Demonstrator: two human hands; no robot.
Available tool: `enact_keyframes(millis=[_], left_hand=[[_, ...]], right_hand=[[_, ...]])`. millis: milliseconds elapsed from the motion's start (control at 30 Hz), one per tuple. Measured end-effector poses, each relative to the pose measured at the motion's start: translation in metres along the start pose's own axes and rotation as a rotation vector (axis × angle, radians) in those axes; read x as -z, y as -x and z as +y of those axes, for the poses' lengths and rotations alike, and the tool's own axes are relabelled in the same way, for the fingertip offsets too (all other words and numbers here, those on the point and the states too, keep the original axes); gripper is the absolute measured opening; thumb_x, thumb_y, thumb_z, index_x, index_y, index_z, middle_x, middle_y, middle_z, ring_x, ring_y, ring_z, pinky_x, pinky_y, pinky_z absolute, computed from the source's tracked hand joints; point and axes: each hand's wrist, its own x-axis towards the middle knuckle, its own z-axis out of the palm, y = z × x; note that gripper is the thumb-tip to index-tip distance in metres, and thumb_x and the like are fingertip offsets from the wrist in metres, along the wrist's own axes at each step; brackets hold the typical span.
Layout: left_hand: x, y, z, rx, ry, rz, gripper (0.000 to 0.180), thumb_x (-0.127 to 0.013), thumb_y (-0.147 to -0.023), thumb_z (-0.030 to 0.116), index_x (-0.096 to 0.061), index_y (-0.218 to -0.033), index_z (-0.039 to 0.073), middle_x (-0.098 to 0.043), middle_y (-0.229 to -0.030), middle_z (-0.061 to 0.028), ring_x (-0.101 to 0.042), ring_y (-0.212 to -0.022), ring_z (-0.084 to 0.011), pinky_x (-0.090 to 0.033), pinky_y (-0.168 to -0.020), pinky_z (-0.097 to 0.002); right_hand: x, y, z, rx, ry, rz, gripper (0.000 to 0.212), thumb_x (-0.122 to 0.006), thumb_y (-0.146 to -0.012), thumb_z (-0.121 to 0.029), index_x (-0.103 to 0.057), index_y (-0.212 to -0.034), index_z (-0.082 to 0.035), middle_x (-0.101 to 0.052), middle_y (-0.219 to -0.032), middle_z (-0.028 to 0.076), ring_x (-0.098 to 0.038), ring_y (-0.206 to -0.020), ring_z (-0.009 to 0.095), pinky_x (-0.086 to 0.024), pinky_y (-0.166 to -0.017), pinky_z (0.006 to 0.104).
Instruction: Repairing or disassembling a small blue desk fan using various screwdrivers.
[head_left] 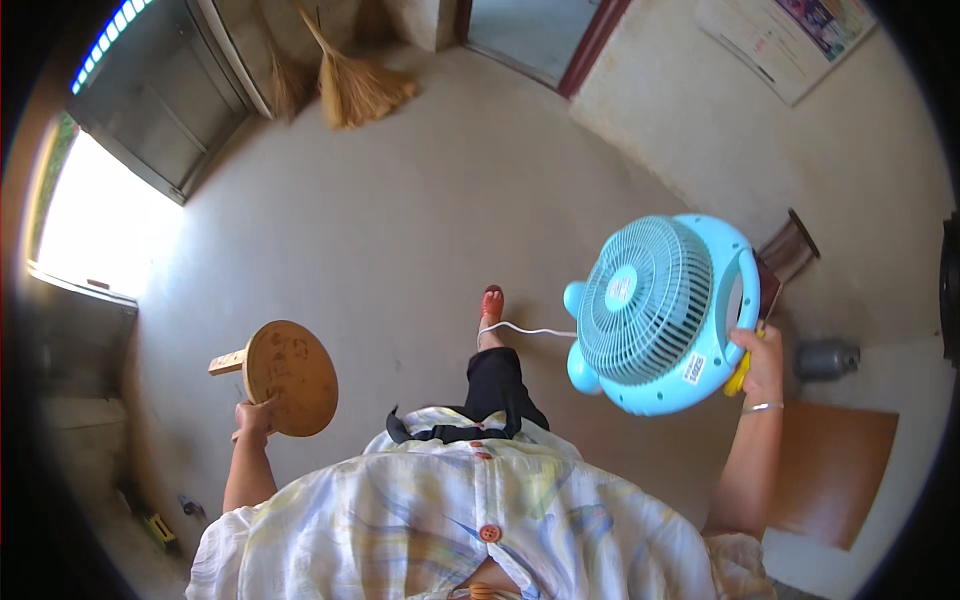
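Note:
My left hand (257, 416) is closed on a small round wooden stool (300, 375), which is held up off the floor and tilted, with one leg sticking out to the left. On the right, my right hand (764, 362) grips the rim handle of a light blue electric fan (650, 305) with a round grille. A yellow-handled tool (738, 377) is pinned in the same hand; its working end is hidden, so its kind cannot be told. From the fan a white power cord (540, 331) trails left toward my foot.
Straw brooms (360, 88) lean at the far wall near a dark metal door (165, 80). A doorway with a red-brown frame (597, 45) is at the far right. By the right wall are a brown stand (790, 248), a grey cylinder (828, 360) and a brown board (835, 470).

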Motion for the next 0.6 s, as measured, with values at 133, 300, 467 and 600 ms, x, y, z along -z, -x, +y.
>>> enact_keyframes(millis=[133,300,467,600], left_hand=[[-0.005,0.021,0.039,0.009,0.004,0.094,0.035,-0.078,-0.064,0.017,-0.063,-0.088,-0.004,-0.064,-0.08,-0.0098,-0.062,-0.064,-0.0172,-0.054,-0.052,-0.0311],[-0.026,0.0,-0.008,0.135,0.025,0.046,0.038,-0.08,-0.061,0.015,-0.061,-0.088,-0.004,-0.063,-0.08,-0.0114,-0.062,-0.066,-0.0194,-0.054,-0.051,-0.0328],[-0.036,-0.034,-0.075,0.367,0.046,-0.032,0.044,-0.082,-0.058,0.019,-0.059,-0.088,-0.003,-0.062,-0.079,-0.0125,-0.061,-0.059,-0.0223,-0.052,-0.047,-0.0359],[-0.052,0.0,-0.057,0.242,-0.374,0.035,0.041,-0.083,-0.055,0.023,-0.062,-0.079,-0.003,-0.063,-0.072,-0.0101,-0.06,-0.055,-0.0181,-0.051,-0.049,-0.0335]], right_hand=[[-0.011,-0.039,0.026,-0.062,-0.006,-0.089,0.024,-0.064,-0.058,0.006,-0.058,-0.082,0.009,-0.062,-0.076,0.013,-0.06,-0.06,0.019,-0.051,-0.059,0.03],[-0.055,-0.079,0.033,-0.115,0.092,-0.257,0.021,-0.066,-0.058,0.004,-0.06,-0.078,0.007,-0.061,-0.071,0.01,-0.059,-0.058,0.016,-0.048,-0.054,0.0264],[-0.092,-0.14,0.015,-0.09,0.223,-0.339,0.023,-0.068,-0.057,0.0,-0.06,-0.077,0.006,-0.06,-0.068,0.011,-0.057,-0.054,0.015,-0.046,-0.05,0.0262],[-0.116,-0.174,-0.012,-0.041,0.236,-0.36,0.023,-0.068,-0.057,-0.001,-0.059,-0.077,0.006,-0.06,-0.067,0.011,-0.056,-0.053,0.015,-0.045,-0.048,0.026]])
